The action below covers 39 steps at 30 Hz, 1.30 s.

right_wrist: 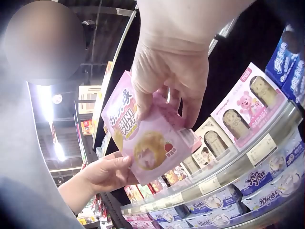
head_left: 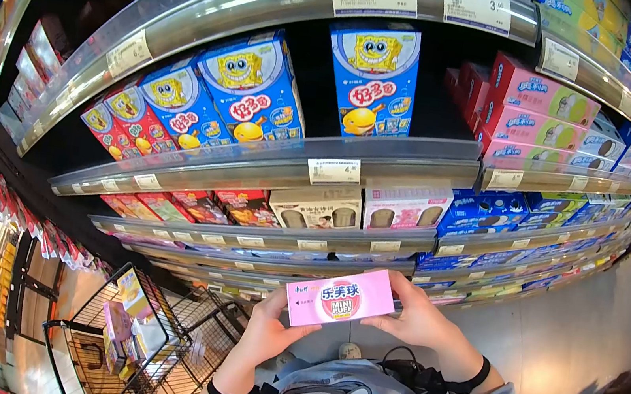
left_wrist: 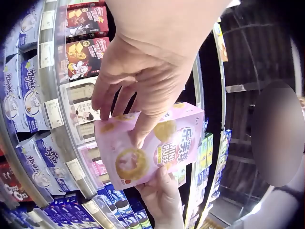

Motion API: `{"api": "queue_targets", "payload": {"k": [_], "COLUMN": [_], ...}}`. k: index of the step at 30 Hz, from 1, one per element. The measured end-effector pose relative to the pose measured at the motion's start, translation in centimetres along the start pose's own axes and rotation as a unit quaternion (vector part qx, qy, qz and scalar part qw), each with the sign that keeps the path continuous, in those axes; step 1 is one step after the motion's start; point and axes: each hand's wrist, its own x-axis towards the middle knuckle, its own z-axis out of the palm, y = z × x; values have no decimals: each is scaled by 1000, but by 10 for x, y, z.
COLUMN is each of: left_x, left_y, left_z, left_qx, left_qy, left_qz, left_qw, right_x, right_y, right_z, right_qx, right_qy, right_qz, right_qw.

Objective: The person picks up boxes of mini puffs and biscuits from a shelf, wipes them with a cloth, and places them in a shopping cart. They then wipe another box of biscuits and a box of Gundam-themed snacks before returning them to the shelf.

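A pink box with "MINI PUFF" lettering [head_left: 342,298] is held between both hands, in front of the person's body. In the head view the left hand [head_left: 272,325] grips its left end and the right hand [head_left: 418,314] grips its right end. The left wrist view shows the left hand [left_wrist: 143,76] with its thumb on the face of the box [left_wrist: 183,143] and its fingers at the edge. From the right wrist view, the right hand [right_wrist: 169,71] pinches the box [right_wrist: 143,138] with the thumb on the front and the fingers behind.
Shelves with price tags [head_left: 335,171] curve across the front, holding blue cartoon boxes [head_left: 249,93], red and pink boxes [head_left: 540,95] and a pink bear box [head_left: 405,209]. A black wire cart [head_left: 86,338] with several packages [head_left: 131,292] stands at the lower left.
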Motion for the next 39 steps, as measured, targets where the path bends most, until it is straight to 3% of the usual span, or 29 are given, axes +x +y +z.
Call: {"api": "queue_targets", "payload": {"k": [13,18,24,28,30,39], "left_x": [-20,-27,-30,-37,-41,-50], "left_y": [-6,-4,-2,-6,-11,-24], "left_z": [-6,-9,-13,-14,-15,-15], "left_qx": [21,2,20,-2,-39,3], "left_qy": [20,20,23,-5,-55,-32], "left_qz": [3,-34,-5,-44,-82,-65], "left_qw": [1000,999,1000,999,994,997], "right_x": [5,8,10,8,10,17], "right_y": [-6,-12,-13,-11,-11,-12], "right_z": [9,12,15,19,19,26], "right_qx": [-6,-14,-12,-35,-65,-76], "right_qy": [-30,-36,-54,-109,-127,-140], "right_qz": [-14,-37,-37,-21,-23,-6], "right_qw": [999,999,998,993,990,987]}}
